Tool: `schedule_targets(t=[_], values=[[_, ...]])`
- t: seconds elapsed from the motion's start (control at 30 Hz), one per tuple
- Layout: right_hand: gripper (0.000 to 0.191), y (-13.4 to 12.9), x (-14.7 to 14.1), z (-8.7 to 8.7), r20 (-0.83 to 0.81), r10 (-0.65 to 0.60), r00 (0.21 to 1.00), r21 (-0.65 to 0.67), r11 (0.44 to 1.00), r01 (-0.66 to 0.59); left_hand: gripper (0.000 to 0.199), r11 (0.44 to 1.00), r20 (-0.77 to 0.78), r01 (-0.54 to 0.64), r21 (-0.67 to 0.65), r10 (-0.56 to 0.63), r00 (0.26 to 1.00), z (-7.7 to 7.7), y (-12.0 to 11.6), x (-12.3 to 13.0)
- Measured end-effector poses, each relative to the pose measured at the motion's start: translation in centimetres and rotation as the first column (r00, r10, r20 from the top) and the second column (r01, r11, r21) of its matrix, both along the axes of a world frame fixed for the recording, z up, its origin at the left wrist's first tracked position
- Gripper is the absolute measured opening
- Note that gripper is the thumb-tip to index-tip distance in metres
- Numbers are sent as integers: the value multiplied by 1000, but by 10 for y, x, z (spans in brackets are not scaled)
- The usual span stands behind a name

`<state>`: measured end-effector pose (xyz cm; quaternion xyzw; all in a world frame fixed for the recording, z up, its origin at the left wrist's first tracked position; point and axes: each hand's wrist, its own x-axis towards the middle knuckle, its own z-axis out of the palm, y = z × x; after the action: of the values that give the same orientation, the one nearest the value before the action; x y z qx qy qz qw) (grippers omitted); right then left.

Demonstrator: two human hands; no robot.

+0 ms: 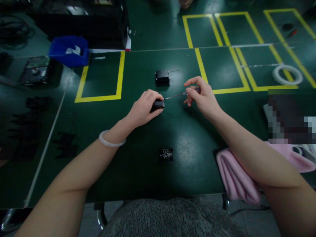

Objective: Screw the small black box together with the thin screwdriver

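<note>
My left hand [146, 107] is closed around a small black box-shaped part [158, 104] on the green table. A screwdriver [176, 96] is pinched in my right hand [201, 97], its thin metal shaft pointing left. The tip reaches the right side of the black part; whether it sits in a screw is too small to tell. Just beyond stands a second black box-shaped part [162, 77] with small shiny spots at its sides. Nearer to me lies a small black tray [161, 159] with several silver screws [166, 153] in it.
A blue bin [58, 51] stands at the back left before a large black case [106, 29]. Dark parts lie at the left. Yellow tape outlines mark the table. At the right are a white tape roll [276, 79] and a pink cloth [237, 174] by my forearm.
</note>
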<state>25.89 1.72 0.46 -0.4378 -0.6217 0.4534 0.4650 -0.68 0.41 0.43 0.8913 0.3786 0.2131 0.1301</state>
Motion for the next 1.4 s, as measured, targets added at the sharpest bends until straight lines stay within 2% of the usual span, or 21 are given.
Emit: schedule_targets(t=[0.3, 0.8, 1.17, 1.4], values=[[26, 3, 2, -7, -5, 29, 1000, 16, 999, -29, 28, 1000, 4, 0, 12, 0, 1000, -3, 1, -1], [17, 3, 2, -6, -9, 7, 1000, 9, 1000, -7, 28, 1000, -3, 8, 23, -8, 1000, -1, 1, -1], [27, 2, 2, -2, -21, 13, 1000, -33, 999, -14, 28, 1000, -9, 1, 5, -1, 1000, 0, 1, 0], [22, 4, 2, -6, -9, 7, 1000, 21, 1000, -7, 29, 1000, 2, 5, 9, -5, 1000, -2, 1, -1]])
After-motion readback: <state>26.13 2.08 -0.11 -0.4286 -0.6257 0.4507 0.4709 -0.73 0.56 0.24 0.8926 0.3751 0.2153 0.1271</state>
